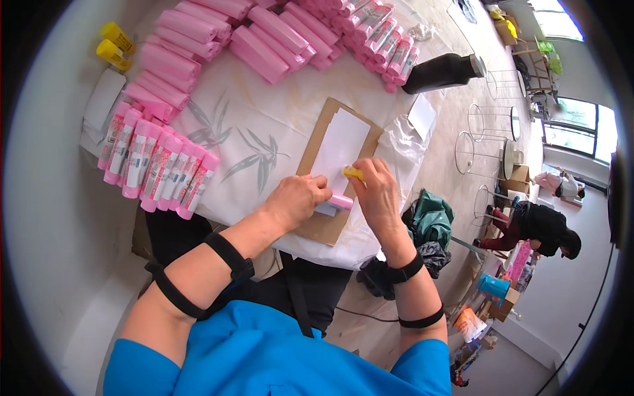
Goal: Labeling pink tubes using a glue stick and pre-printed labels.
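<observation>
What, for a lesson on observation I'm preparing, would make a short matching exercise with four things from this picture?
1. Black bottle
2. Cardboard
3. Small yellow object
4. Shirt

A. Held in the right hand
B. Blue
C. Beside pink rolls
D. Beneath white paper

Pairs: 1-C, 2-D, 3-A, 4-B

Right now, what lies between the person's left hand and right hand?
In the head view, a pink roll lies there, and a yellow stick, held in the right hand, pokes in; white paper and brown cardboard are beneath.
</observation>
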### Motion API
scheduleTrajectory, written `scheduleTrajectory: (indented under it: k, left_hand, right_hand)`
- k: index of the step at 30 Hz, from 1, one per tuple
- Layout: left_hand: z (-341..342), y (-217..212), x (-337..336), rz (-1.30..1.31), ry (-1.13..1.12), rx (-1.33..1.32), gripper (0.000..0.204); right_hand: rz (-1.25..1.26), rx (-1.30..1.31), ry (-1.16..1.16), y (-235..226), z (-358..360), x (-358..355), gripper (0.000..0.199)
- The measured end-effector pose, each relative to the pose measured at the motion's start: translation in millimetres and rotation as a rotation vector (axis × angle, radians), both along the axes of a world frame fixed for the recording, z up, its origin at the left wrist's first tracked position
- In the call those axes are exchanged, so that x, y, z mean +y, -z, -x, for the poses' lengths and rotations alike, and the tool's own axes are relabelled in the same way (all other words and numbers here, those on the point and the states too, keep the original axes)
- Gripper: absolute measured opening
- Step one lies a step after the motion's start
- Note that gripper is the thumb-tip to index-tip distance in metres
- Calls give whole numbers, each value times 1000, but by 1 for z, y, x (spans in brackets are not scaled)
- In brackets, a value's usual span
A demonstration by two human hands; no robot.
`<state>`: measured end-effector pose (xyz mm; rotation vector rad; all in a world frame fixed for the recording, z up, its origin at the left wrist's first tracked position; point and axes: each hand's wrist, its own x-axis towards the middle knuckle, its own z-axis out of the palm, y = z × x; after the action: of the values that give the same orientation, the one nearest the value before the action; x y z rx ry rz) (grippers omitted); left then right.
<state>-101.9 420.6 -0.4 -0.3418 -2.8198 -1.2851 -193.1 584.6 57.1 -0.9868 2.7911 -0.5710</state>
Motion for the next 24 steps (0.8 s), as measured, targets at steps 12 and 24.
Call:
scheduleTrajectory:
  k: [12, 24]
  left_hand:
    - [0, 1, 1, 4, 3, 8, 8]
    - [0, 2, 1, 3, 3, 2, 8]
  right_hand:
    - [50, 12, -41, 5, -11, -4, 24]
    - [66, 102, -13, 4, 28, -8, 25]
